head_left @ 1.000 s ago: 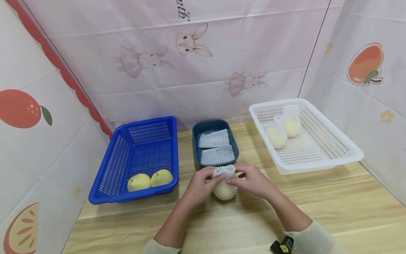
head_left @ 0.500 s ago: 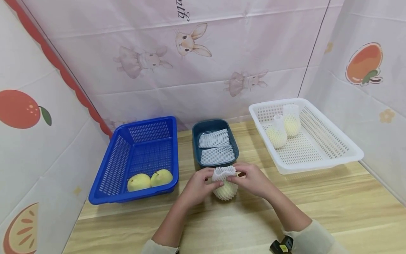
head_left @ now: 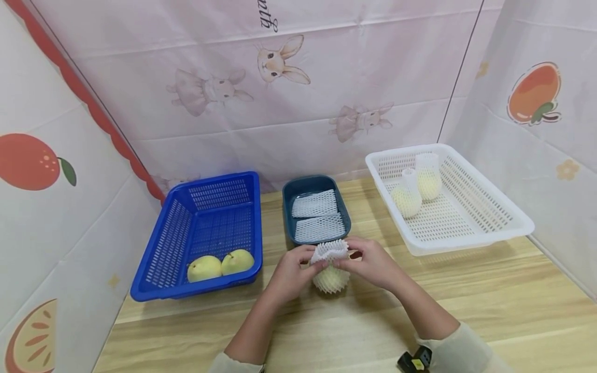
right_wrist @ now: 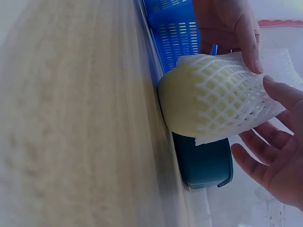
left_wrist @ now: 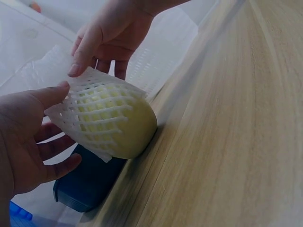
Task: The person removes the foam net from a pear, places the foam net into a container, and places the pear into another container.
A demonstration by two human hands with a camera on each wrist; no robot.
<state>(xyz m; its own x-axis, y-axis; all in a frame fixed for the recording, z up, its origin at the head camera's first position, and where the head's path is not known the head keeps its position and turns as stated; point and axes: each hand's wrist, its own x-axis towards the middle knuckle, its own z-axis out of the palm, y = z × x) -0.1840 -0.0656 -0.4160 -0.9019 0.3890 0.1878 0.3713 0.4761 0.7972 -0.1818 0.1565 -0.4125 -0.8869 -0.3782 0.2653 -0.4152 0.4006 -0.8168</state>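
Note:
A pale yellow pear (left_wrist: 142, 130) stands on the table in front of me with a white foam net sleeve (head_left: 330, 252) around it. The lower part of the pear shows bare in both wrist views. Above the fruit the sleeve's loose top sticks up. My left hand (head_left: 293, 270) pinches the sleeve on its left side, thumb on the near face. On the opposite side my right hand (head_left: 373, 264) pinches it too, with the thumb tips close together. In the right wrist view, several fingers of the right hand (right_wrist: 281, 146) are spread behind the sleeve.
Behind my hands a dark teal tray (head_left: 286, 207) holds flat foam nets (head_left: 319, 228). At left, a blue basket (head_left: 196, 292) holds two bare pears (head_left: 238, 261). The white basket (head_left: 466, 243) at right contains two net-covered pears (head_left: 407, 201). A patterned cloth wall rises behind.
The loose top of the sleeve stands slightly higher and wider between my hands. My thumbs have shifted a little on it. The trays and baskets stay put.

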